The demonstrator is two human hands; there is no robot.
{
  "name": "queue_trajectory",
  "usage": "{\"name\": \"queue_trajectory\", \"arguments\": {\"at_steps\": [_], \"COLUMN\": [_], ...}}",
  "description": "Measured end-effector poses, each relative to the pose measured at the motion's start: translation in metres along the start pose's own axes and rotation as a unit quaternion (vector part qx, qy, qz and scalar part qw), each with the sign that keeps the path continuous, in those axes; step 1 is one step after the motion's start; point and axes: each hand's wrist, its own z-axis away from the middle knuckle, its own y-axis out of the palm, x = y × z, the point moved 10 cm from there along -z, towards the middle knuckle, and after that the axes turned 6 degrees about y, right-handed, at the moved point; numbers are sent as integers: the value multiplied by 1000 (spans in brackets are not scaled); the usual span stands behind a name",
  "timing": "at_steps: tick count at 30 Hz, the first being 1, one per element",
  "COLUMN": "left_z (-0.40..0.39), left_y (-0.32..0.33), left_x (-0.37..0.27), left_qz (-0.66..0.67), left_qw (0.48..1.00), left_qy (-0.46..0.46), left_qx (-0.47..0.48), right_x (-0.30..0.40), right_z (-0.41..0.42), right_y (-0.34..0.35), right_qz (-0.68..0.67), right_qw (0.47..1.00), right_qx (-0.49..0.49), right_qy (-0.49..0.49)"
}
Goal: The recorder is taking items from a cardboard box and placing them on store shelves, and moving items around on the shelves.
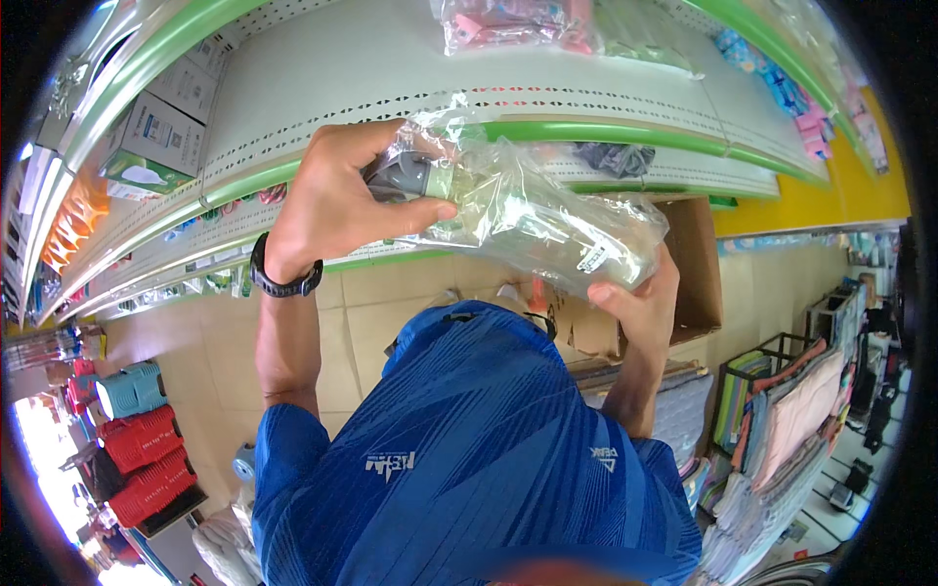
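A bottle in a clear plastic bag [520, 220] is held lengthwise between both hands, in front of a shelf edge. It looks translucent, with a dark grey cap at its left end and small white marking near its right end. My left hand [352, 198], a black watch on its wrist, grips the capped end through the wrapping. My right hand [645, 293] grips the other end, thumb below, its other fingers mostly hidden behind the bottle.
White perforated shelves with a green front rail [601, 132] stand ahead, bearing pink packets [520, 26] at the back and boxed light bulbs [154, 143] at left. An open cardboard box [692, 271] stands below at right. Folded textiles [799, 417] and red cases [143, 439] lie at the sides.
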Motion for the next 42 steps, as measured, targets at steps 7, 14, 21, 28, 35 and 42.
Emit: {"name": "queue_trajectory", "arguments": {"at_steps": [7,14,21,28,35,42], "left_z": [1,12,95,73,76,62], "left_y": [-1,-62,-34,31,10,-42], "left_x": [28,42,43,12,45,80], "left_qz": [62,208,142,80,154,70], "left_qw": [990,954,861,961,955,961], "left_qy": [-110,36,-19,-42,-83,-93], "left_qx": [58,-215,-487,-262,-241,-250], "right_x": [-40,-58,-50,-56,-48,-47], "right_z": [-16,-31,-40,-35,-33,-33], "right_y": [16,67,118,171,194,197], "right_qz": [-106,-247,-339,-340,-298,-238], "right_qw": [990,952,923,920,922,936], "right_qx": [29,100,120,143,217,230], "right_qy": [88,153,138,137,122,121]}}
